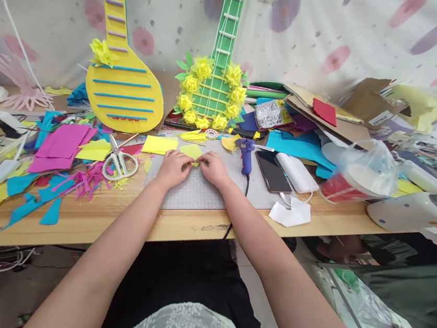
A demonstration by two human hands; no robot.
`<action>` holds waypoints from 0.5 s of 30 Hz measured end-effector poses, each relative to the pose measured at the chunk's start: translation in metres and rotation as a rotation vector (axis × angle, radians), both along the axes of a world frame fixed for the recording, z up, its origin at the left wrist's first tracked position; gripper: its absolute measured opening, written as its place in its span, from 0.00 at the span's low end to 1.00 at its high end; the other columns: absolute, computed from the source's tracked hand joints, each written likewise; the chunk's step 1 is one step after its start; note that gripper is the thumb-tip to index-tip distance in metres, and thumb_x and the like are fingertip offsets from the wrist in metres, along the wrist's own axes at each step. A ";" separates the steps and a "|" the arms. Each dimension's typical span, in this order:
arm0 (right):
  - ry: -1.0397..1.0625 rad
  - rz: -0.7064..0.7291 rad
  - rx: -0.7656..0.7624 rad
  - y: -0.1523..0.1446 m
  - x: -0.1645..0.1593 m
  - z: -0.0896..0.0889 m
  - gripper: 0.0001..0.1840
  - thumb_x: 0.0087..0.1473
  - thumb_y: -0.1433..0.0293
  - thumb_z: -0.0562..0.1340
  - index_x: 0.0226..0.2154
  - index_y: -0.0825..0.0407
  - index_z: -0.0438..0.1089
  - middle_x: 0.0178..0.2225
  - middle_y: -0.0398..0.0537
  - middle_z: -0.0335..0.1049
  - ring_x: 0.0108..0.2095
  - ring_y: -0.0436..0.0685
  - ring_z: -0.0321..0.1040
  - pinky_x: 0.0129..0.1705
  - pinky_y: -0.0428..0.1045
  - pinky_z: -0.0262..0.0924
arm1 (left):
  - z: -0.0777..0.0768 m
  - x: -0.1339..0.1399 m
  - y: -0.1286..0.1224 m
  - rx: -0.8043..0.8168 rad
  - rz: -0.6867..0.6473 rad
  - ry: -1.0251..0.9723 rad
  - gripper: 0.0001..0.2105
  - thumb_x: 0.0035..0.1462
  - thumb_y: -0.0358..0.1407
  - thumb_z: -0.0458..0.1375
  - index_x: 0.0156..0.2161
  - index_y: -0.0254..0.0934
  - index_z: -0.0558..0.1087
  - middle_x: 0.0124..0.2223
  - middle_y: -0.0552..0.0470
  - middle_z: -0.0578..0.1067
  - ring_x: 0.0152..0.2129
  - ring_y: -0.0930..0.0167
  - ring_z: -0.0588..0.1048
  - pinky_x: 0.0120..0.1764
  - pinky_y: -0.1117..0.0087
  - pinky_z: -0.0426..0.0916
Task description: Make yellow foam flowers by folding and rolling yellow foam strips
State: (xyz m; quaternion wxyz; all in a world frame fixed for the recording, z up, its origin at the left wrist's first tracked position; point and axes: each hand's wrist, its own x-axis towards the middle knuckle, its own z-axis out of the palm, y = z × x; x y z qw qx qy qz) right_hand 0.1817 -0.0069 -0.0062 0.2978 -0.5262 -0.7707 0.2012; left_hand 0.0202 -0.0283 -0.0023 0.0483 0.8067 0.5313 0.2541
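Observation:
Over the grey cutting mat [199, 196], my left hand [172, 168] and my right hand [214, 167] face each other, fingertips almost meeting. Both are closed, pinching a small piece of yellow crepe paper [195, 164] between them. Just beyond the fingers lies a yellow paper petal shape [191, 151]. A folded yellow paper strip [160, 145] sits behind my left hand. To the right of my right hand rests a purple hot glue gun [246, 155], its cord running down off the table. White-handled scissors [119, 165] lie left of the mat.
A yellow paper lute [126, 95] and a green paper instrument with yellow flowers [214, 92] lean on the back curtain. Right of the mat are a phone [273, 171], a white power bank [297, 173], a bagged cup [359, 177] and a bottle [410, 211]. Paper scraps [62, 149] cover the left.

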 end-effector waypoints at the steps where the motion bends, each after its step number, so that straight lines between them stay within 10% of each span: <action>1: 0.010 -0.005 0.000 0.000 0.000 0.001 0.12 0.50 0.77 0.55 0.33 0.53 0.74 0.37 0.49 0.70 0.42 0.55 0.63 0.49 0.51 0.57 | 0.000 0.001 0.001 -0.021 0.024 -0.020 0.10 0.55 0.34 0.53 0.40 0.40 0.75 0.37 0.51 0.78 0.40 0.66 0.71 0.51 0.59 0.57; 15: 0.044 -0.021 -0.129 0.001 0.000 0.002 0.14 0.48 0.79 0.57 0.39 0.53 0.69 0.32 0.43 0.72 0.33 0.50 0.64 0.42 0.48 0.58 | 0.000 0.003 0.008 -0.135 0.153 -0.180 0.19 0.53 0.34 0.57 0.52 0.41 0.66 0.38 0.53 0.79 0.42 0.66 0.72 0.53 0.60 0.55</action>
